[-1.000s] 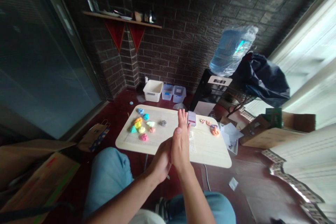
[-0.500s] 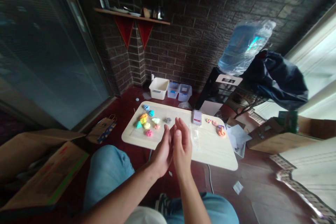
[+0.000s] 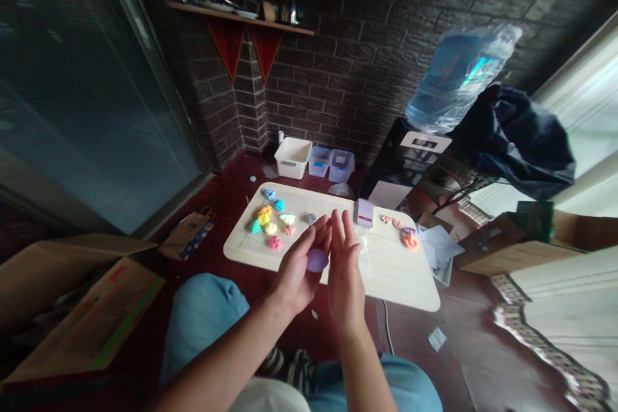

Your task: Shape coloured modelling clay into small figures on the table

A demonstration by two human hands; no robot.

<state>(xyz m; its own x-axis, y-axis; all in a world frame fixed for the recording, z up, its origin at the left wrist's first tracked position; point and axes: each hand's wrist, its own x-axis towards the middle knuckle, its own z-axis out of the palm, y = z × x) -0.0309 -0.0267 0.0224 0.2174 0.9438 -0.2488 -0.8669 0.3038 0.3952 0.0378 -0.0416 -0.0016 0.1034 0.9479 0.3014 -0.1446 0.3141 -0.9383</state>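
A smooth purple clay ball (image 3: 317, 261) rests against the palm of my left hand (image 3: 300, 270), whose fingers curve around it. Just to its right, my right hand (image 3: 346, 270) is open, fingers straight and palm turned inward, with a narrow gap to the ball. Both hands are above the near edge of the pale table (image 3: 396, 277). On its left part lie several soft clay lumps, among them a pink lump (image 3: 274, 242), a yellow lump (image 3: 263, 219) and a blue lump (image 3: 269, 194). A grey lump (image 3: 311, 217) sits behind my left hand.
A phone (image 3: 365, 212) lies at the table's far edge; an orange and purple clay piece (image 3: 409, 238) is at its right. Behind stand a white bin (image 3: 292, 164) and clear boxes (image 3: 340, 167). A water dispenser (image 3: 393, 167) and cardboard boxes (image 3: 512, 251) are to the right.
My hands have come apart from being pressed together, the right one shifting right. The purple clay ball, hidden before, now shows in my left palm.
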